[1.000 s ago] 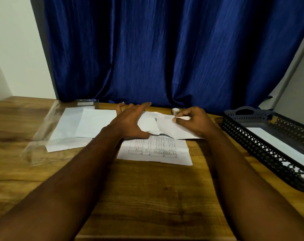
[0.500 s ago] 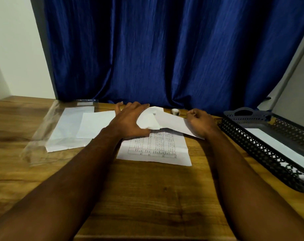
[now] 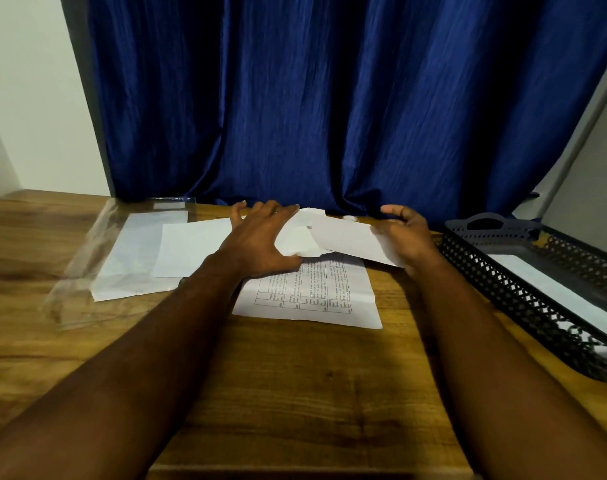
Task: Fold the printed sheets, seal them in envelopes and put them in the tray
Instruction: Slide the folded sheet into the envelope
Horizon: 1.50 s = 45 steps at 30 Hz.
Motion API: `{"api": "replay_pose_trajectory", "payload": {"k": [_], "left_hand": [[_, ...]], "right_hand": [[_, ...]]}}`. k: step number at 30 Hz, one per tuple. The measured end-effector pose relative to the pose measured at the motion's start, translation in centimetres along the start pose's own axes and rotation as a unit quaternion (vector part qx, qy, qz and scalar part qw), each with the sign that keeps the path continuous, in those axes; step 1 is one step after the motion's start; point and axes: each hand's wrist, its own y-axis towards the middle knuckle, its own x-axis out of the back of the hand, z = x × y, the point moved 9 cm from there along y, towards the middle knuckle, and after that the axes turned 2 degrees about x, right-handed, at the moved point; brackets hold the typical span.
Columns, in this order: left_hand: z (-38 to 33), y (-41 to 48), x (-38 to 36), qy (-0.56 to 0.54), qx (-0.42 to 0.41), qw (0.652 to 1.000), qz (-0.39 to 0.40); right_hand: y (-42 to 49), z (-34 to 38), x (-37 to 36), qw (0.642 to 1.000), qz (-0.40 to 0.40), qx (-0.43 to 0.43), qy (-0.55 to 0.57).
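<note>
View: head camera, looking down along both forearms at a wooden desk [image 3: 295, 393] set before a blue curtain [image 3: 330, 98].
Left hand [image 3: 260, 237]: palm down, fingers straight and spread, pressing the lower white paper [image 3: 298, 240] onto the desk.
Right hand [image 3: 404, 237]: fingers curled, apparently gripping the right edge of the upper white paper [image 3: 347, 237], which tilts up off the desk and overlaps the lower one.
Identity of the two papers: envelope or folded sheet, cannot tell; both show blank faces.
Printed sheet [image 3: 309, 292]: flat and unfolded at desk centre, table print upward, its far edge under the two white papers and the hands.
Spare envelopes [image 3: 191, 247]: overlapping white stack just left of the left hand, lying partly on a clear plastic wrapper [image 3: 77, 271].
Tray [image 3: 496, 275]: black mesh, at the right side of the desk, near the right hand; one white envelope [image 3: 555, 296] lies inside, seal not visible.
Done (judgement): at least one piece has reached the tray.
In hand (judgement): probably filling or closing an envelope; nothing is on its way to the tray.
Left (judgement): the printed sheet has to be folded, enclosed, sealed and trayed; the spare stack suggests more rounds.
Unclear: small pale object [image 3: 349, 218] behind the papers, too blurred to name.
</note>
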Motion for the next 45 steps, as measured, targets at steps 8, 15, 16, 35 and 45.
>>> {"api": "replay_pose_trajectory", "payload": {"k": [8,15,16,35,45], "left_hand": [[0.5,-0.1,0.2,-0.004,0.0,1.0,0.004],[-1.0,-0.2,-0.4,-0.022,-0.061,0.998,0.001],[-1.2,-0.2,-0.4,-0.023,-0.064,0.998,-0.002],[-2.3,0.0,-0.5,0.028,-0.033,0.998,-0.035],[-2.8,0.1,-1.2,0.03,-0.026,0.999,-0.021]], "right_hand": [[-1.0,-1.8,-0.8,0.991,0.091,-0.062,0.071],[-1.3,-1.6,-1.7,0.995,0.072,-0.043,0.054],[-1.4,-1.3,-2.1,0.997,0.063,-0.028,0.042],[-4.1,1.4,-5.2,0.996,0.026,0.078,-0.027],[-4.6,1.5,-6.4,0.992,0.055,0.084,-0.076]]}}
